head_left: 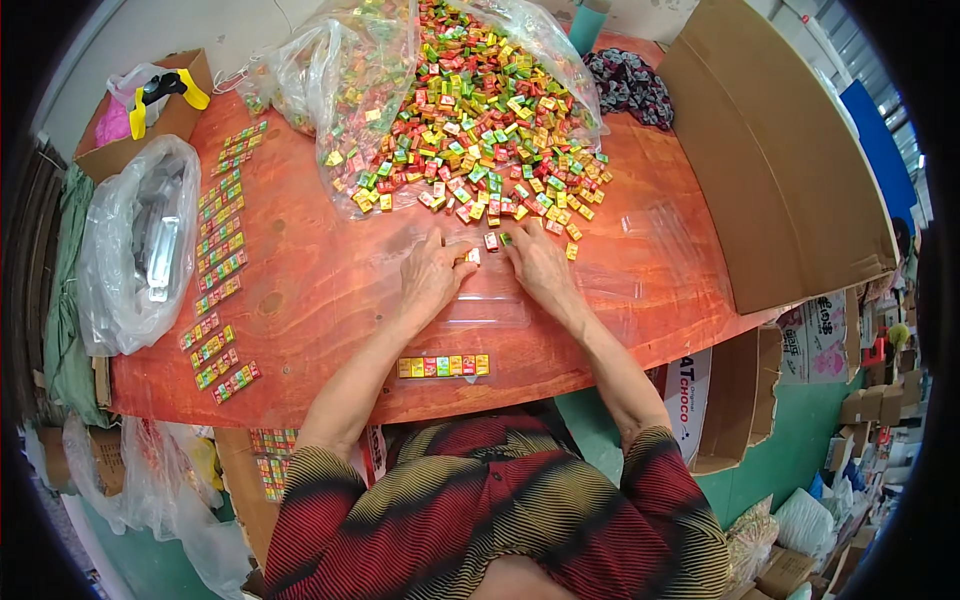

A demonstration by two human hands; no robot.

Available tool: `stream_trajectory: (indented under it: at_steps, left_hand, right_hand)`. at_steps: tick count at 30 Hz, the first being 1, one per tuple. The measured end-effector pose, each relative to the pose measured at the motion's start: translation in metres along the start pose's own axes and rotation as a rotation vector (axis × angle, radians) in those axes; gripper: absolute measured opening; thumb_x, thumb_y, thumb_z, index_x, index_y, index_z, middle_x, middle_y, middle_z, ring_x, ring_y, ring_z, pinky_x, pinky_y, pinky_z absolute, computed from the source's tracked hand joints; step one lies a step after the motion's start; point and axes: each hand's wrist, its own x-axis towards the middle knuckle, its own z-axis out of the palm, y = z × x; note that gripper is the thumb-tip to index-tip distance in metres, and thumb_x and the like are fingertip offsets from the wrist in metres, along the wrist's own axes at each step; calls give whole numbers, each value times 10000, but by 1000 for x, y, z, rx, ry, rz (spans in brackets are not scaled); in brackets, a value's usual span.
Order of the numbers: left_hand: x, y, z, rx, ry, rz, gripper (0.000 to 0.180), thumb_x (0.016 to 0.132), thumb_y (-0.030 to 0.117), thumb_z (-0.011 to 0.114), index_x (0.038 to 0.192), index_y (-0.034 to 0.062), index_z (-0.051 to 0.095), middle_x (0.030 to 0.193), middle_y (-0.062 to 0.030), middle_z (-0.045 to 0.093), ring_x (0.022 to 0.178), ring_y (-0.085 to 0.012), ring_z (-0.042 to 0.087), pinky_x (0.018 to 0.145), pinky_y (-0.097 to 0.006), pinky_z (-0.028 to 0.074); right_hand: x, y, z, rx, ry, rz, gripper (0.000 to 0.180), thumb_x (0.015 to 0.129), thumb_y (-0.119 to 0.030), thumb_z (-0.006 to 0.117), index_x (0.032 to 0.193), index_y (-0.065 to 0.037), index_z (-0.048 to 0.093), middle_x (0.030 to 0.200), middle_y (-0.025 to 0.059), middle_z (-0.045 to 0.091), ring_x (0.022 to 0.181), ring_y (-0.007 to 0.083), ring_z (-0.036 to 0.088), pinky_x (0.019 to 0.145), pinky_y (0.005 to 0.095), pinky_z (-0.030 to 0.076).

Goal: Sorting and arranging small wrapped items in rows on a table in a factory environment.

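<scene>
My left hand (432, 275) is closed, thumb and fingers pinching a small pale-and-yellow box (473, 256). Just to its right, my right hand (543, 265) has its fingertips on a small green box (506, 239). A red-and-white small box (491, 242) lies between the hands. Ahead of both hands spreads a big heap of small coloured boxes (490, 120), spilling from a clear plastic bag (340, 90). Below my hands a clear plastic tray (485, 312) lies on the table. Closer to me sits a filled row of boxes (443, 366).
Several filled rows of boxes (220, 235) line the left of the red table (300, 330). Beyond them is a plastic bag of clear trays (145, 245). A tall cardboard box (770, 150) stands at the right. Dark patterned cloth (630, 88) and an open carton (190, 120) lie farther back.
</scene>
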Motion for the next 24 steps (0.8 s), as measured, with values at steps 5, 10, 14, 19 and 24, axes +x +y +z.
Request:
stream_trajectory:
  at_steps: [5,10,14,19,24]
  left_hand:
    - [5,-3,2,6,2,-12,264,706,235,679,959,162,662,828,-119,505,809,-296,548,667,-402,453]
    - [4,-4,0,-24,-39,-51,273,711,229,678,974,158,655,818,-133,513,778,-302,553,662,-403,453]
    - [4,-10,-1,-20,-7,16,283,701,239,690,973,167,656,803,-128,500,780,-300,548,659,-401,443]
    - [8,-8,-4,-33,-35,62,280,696,253,694,965,181,663,795,-118,488,785,-294,542,663,-392,436]
    - [8,-6,-3,-21,-23,67,295,688,252,699,973,189,663,805,-111,490,796,-287,540,673,-388,437]
  right_hand:
    - [12,-4,18,-212,126,-289,184,727,-43,516,897,-22,584,802,118,522,761,283,537,634,381,442]
    - [1,-7,19,-281,145,-290,213,723,-51,528,927,-21,579,835,120,534,795,292,535,664,391,441]
    - [-7,-1,-21,63,5,-14,238,798,-78,545,1030,-27,562,950,161,549,913,326,540,763,385,447]
    - [-4,13,-31,68,-78,-35,357,771,-118,611,1113,-60,527,1036,141,522,921,312,545,764,380,453]
    - [3,10,-17,13,-238,-92,462,748,-141,643,1179,-87,485,1084,144,498,935,310,543,771,382,453]
